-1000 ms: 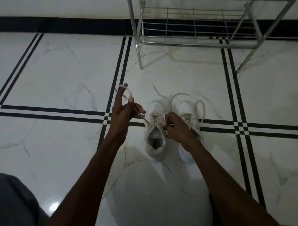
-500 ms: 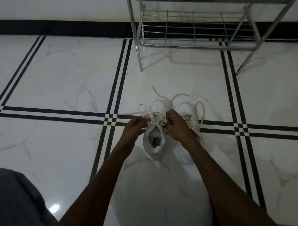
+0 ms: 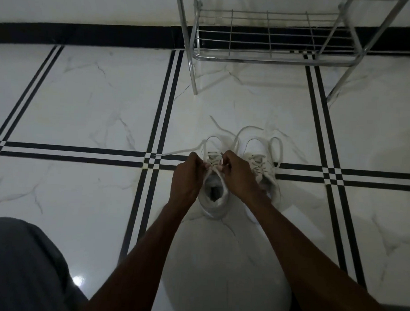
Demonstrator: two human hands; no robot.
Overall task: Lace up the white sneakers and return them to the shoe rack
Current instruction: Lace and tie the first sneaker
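Head view looks down on two white sneakers side by side on the floor (image 3: 89, 100), toes pointing toward the shoe rack (image 3: 268, 57). Both hands meet over the upper eyelets of the left sneaker (image 3: 215, 190): the left hand (image 3: 187, 178) is clenched in a pinch on a lace (image 3: 176, 152) whose free end trails off to the left across the black tile stripe, while the right hand (image 3: 239, 175) pinches at the opposite side of the eyelets, probably steadying the tongue or holding the other lace strand; its fingertips are too small to read for certain. Holding the grip this close to the eyelets likely keeps tension in the crossings while the next hole is threaded. Just beside it, partly hidden under the right forearm, the right sneaker (image 3: 261, 166) has crossings part-way and loose loops spilling over its toe, so it also looks unfinished. Glossy white marble-look tiles with black double stripes cover the room's floor, a black skirting band runs along the wall, and the chrome wire rack stands well apart from the shoes, its visible lower tier bare. A grey-clad knee (image 3: 21, 265) fills the lower left.
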